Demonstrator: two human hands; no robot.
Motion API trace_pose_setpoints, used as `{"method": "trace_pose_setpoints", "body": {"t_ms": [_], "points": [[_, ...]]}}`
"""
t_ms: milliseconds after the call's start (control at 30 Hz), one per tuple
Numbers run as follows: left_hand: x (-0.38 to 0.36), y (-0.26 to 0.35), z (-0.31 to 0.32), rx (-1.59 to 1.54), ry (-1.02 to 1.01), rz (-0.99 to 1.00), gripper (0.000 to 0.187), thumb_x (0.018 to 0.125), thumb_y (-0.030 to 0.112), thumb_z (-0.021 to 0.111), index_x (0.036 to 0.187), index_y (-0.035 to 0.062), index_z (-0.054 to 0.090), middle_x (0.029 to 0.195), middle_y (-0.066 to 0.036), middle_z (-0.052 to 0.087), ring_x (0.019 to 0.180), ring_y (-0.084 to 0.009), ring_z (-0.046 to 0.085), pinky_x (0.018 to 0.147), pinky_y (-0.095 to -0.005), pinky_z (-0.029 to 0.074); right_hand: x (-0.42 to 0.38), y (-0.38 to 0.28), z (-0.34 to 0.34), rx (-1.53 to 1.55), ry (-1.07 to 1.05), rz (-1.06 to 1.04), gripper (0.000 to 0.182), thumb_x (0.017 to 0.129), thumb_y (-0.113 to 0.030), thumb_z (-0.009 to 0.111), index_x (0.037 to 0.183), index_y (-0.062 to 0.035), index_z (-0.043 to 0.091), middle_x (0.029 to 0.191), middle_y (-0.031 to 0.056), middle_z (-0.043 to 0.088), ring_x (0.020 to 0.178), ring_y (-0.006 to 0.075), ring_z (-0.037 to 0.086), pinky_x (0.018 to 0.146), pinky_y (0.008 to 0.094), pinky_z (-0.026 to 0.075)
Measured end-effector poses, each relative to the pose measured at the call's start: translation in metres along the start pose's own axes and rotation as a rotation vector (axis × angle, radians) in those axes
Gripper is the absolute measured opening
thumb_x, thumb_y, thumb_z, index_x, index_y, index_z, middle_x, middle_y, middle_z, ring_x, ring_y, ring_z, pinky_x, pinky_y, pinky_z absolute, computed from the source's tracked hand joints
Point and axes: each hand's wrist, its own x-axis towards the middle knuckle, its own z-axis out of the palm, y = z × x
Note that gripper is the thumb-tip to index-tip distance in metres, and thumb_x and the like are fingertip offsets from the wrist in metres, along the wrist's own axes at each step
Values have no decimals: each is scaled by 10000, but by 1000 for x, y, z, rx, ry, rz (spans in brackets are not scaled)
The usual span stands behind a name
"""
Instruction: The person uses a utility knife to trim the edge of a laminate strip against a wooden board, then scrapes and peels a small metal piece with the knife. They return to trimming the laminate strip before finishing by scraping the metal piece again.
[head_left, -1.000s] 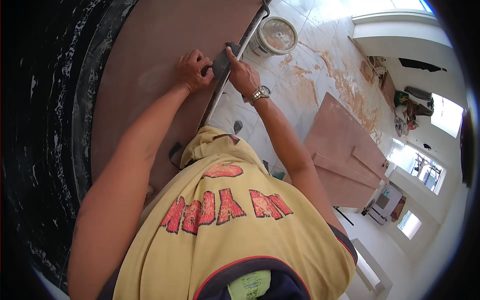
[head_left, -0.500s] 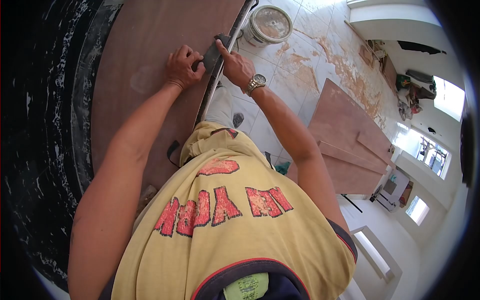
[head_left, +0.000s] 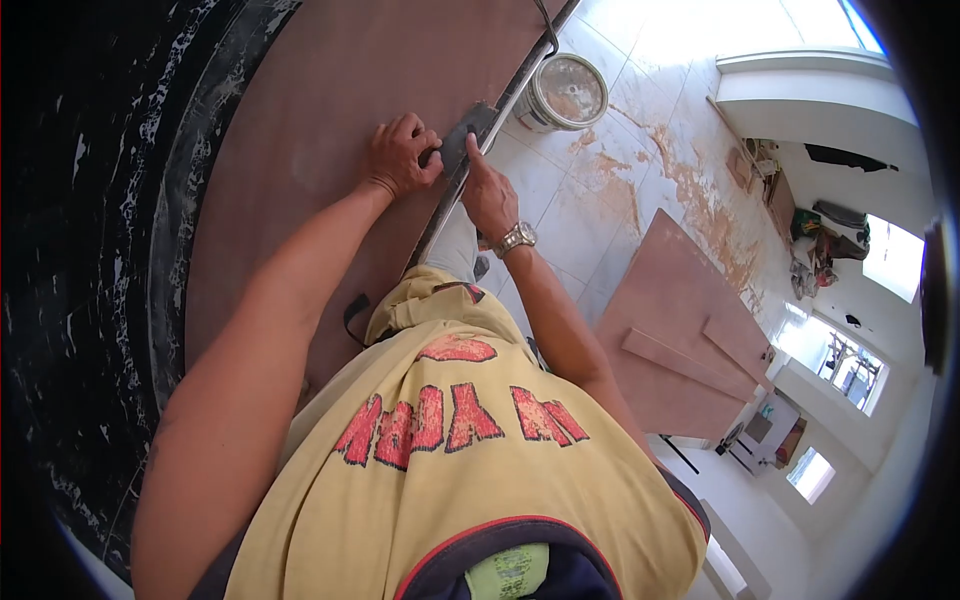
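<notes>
A flat, dark grey oblong tool lies across the long edge of a brown wooden board; its exact kind is not plain. My left hand, over the board, has its fingers curled at the tool's near end. From the other side of the edge, my right hand grips the tool, one digit stretched along its top and the other fingers below the edge, partly hidden. A metal watch circles my right wrist. A dark strip runs along the board's edge.
A lidded bucket stands on the dusty tiled floor beyond the edge. Another brown panel with strips on it is at the right. Black marbled stone borders the board on the left. A dark strap hangs over the edge.
My view has shifted, so the board, bucket and floor appear displaced. Both hands stay on the tool at the board's edge; their grip looks about the same.
</notes>
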Motion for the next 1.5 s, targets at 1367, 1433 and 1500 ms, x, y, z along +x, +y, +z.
{"method": "trace_pose_setpoints", "body": {"t_ms": [1367,1433,1500], "points": [[-4,-3,4,-3,27,11,177,737,283,750,898,212,734,980,-24,588,974,-243,632,837,-435,475,-7,-10,-4,-121,-1,49,630,971,-138,541,1596,-200,492,992,172,763,894,389,732,743,524,558],[-6,-2,4,-15,23,-5,176,733,281,749,896,216,733,985,-24,587,980,-244,630,843,-440,474,-16,-11,-5,-119,-28,58,628,964,-134,547,1587,-210,505,1000,192,761,885,405,730,751,533,558],[-7,1,4,-31,-1,-36,181,738,282,749,907,219,742,997,-24,588,997,-241,631,852,-442,476,-1,-9,-8,-94,30,30,624,963,-131,549,1580,-220,514,978,202,759,872,408,729,744,535,560]]}}
